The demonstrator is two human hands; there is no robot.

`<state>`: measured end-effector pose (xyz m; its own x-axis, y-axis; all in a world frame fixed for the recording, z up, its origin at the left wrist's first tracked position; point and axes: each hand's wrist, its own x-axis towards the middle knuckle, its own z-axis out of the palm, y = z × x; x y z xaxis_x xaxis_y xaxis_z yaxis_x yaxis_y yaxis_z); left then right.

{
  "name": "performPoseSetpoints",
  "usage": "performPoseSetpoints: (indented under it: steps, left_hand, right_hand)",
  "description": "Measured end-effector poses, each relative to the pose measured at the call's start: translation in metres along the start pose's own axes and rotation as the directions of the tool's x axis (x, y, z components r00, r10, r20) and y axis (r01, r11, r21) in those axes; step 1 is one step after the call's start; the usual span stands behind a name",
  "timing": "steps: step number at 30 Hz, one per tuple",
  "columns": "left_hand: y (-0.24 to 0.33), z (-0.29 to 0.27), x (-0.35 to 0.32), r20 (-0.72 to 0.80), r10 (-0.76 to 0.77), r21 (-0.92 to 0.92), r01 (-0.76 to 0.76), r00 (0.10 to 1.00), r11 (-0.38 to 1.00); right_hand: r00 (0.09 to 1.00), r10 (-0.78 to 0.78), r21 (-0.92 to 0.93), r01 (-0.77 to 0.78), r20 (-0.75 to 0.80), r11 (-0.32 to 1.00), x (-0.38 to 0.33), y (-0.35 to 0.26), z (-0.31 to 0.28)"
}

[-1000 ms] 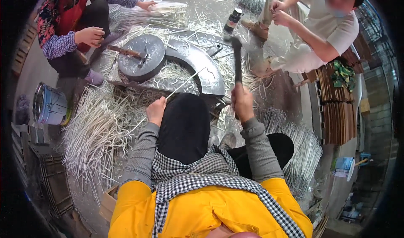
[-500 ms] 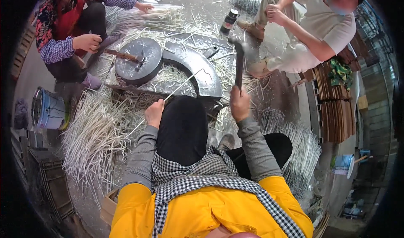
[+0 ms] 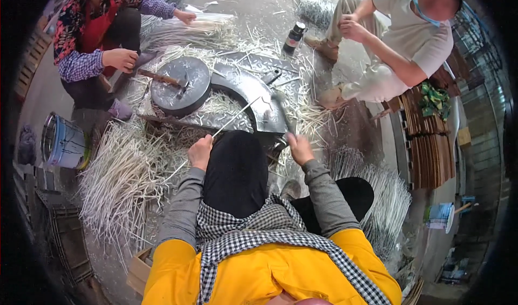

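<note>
The left hand [image 3: 200, 151] was closed on a thin pale stick [image 3: 234, 117] that slanted up and away from it. The right hand [image 3: 298, 147] was clamped on a blurred blade [image 3: 284, 116], just beside. Beyond both hands lay a curved metal plate [image 3: 243, 92] amid scattered pale sticks [image 3: 121, 178].

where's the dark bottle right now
In the head view the dark bottle stands upright on the floor near the top, right of centre, just beyond the metal sheet and beside a seated person's shoe.
</note>
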<state>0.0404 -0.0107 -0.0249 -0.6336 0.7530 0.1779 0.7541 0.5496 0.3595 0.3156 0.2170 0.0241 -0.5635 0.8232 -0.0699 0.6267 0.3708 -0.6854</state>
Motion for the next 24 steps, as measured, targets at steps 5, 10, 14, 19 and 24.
performPoseSetpoints:
  steps: [5, 10, 14, 19, 24]
  left_hand:
    - [-0.018, -0.001, -0.009, -0.003, -0.032, 0.045, 0.032, 0.999, 0.998]
    - [-0.017, -0.007, 0.005, -0.103, 0.057, -0.075, -0.064, 0.993, 0.995]
    - [-0.006, 0.005, 0.003, -0.016, -0.01, 0.0, 0.01, 1.0, 1.0]
    - [-0.011, -0.004, -0.02, -0.038, -0.008, 0.022, 0.009, 0.999, 1.0]
    - [-0.001, -0.009, 0.002, -0.008, -0.011, 0.01, 0.011, 1.0, 1.0]
  right_hand:
    - [0.993, 0.063, 0.141, -0.077, 0.099, 0.987, -0.009, -0.067, -0.018]
    - [0.956, -0.146, 0.171, 0.193, -0.254, 0.966, -0.018, -0.071, -0.021]
    - [0.998, 0.034, -0.006, -0.034, 0.047, 0.999, -0.003, 0.003, 0.002]
    - [0.997, 0.075, 0.428, -0.082, 0.033, 0.9, -0.019, -0.09, -0.033]
    - [0.947, -0.144, 0.198, 0.206, -0.289, 0.958, 0.002, -0.054, 0.002]
